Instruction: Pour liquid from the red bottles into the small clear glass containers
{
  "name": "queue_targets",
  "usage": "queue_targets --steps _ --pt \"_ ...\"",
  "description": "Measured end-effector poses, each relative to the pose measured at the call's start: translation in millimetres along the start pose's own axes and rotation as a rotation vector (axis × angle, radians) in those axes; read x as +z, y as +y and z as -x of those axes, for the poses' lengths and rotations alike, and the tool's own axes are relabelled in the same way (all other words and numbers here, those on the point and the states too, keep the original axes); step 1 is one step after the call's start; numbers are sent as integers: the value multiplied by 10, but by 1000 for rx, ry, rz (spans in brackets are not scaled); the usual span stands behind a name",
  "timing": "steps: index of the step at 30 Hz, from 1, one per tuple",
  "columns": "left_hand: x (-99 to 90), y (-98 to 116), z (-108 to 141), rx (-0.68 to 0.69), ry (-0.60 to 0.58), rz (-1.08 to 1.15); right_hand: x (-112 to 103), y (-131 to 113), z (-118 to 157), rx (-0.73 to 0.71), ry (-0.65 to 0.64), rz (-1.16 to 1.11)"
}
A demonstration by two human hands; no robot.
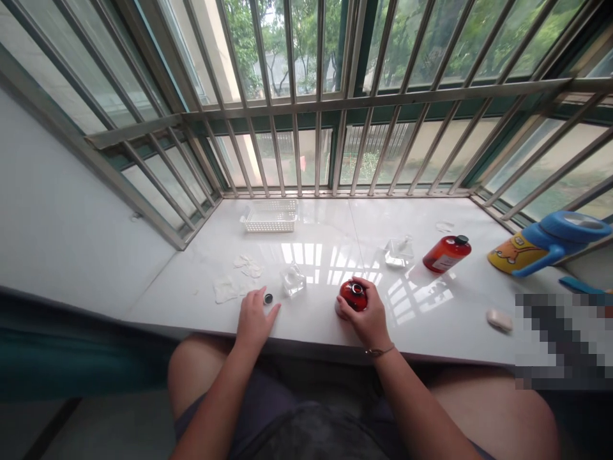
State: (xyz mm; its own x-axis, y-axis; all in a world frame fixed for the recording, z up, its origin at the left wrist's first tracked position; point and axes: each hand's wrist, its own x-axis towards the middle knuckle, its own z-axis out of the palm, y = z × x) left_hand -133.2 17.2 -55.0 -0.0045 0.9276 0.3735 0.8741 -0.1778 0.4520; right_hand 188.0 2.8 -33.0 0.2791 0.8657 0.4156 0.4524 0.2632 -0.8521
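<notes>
My right hand (373, 313) is wrapped round a red bottle (348, 294), which stands near the sill's front edge. Its dark-rimmed mouth shows at the top, with no cap on it. A small black cap (268, 298) lies between the thumb and index finger of my left hand (256, 318). Those fingers are apart; the hand rests on the white surface, and whether a finger touches the cap is hard to tell. Just beyond it stands a clear square glass bottle (293, 281). Crumpled white tissues (225, 291) lie left of my left hand.
A white perforated basket (271, 223) sits at the back by the window bars. To the right are another glass bottle (398, 253), a capped red bottle (446, 253), a blue and yellow flask (536, 249) lying tilted, and a pale soap-like block (499, 321).
</notes>
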Motion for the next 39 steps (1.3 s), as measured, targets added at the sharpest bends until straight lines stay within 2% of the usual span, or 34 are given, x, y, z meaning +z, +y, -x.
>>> queue_targets --steps 2,4,8,11,15,21,26,34,39 --pt "-27 4 -108 -7 58 31 -70 18 23 2 -14 -1" --pt "-12 109 -249 8 65 122 -161 46 36 0 -25 4" --pt "171 419 -536 -19 -44 368 -342 125 57 0 -1 29" --pt "355 555 -646 -17 -97 498 -435 175 82 8 30 36" --pt "481 598 -623 -22 -89 605 -481 201 111 12 57 34" --pt "437 708 -498 -13 -160 691 -426 224 87 -7 103 43" --pt "425 792 -445 -3 -176 725 -389 234 79 -8 119 44" --pt "489 750 -450 12 -189 787 -382 245 87 -22 128 66" --pt "467 750 -474 -1 -206 819 -386 262 90 -18 130 76"
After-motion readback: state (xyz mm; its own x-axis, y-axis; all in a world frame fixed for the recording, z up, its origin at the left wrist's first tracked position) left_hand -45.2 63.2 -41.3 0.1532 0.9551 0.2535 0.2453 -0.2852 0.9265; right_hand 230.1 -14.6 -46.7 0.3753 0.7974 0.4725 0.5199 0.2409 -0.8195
